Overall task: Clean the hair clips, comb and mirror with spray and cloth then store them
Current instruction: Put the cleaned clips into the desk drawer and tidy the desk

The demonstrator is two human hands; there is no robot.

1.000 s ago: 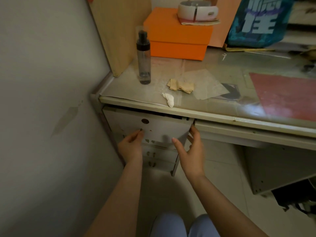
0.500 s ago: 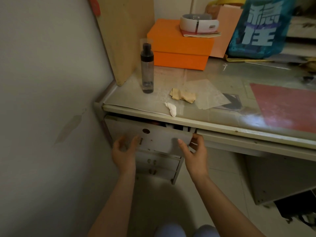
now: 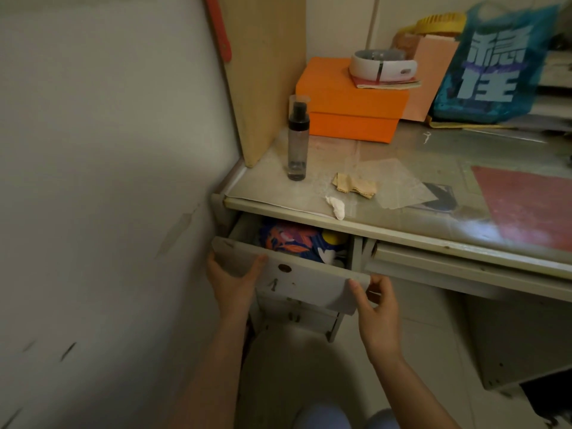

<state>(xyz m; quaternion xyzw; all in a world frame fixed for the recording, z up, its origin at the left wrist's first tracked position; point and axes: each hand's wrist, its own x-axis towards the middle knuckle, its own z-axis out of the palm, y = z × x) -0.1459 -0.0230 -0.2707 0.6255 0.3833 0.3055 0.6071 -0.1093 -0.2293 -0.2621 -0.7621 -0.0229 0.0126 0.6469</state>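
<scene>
Gripping drawer (image 3: pixel 309 281) front: left hand (image 3: pixel 230 281) and right hand (image 3: pixel 376 308) at its corners. Spray (image 3: pixel 297 140), cloth (image 3: pixel 356 186) on tabletop (image 3: pixel 448 212). Risk: uneven pull jams it.

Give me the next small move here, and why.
Probably pull the drawer further out. Both hands, left hand and right hand, grip its front panel at the two ends, and it is only partly open: just a patterned cloth and something yellow show in the gap under the desk.
</scene>
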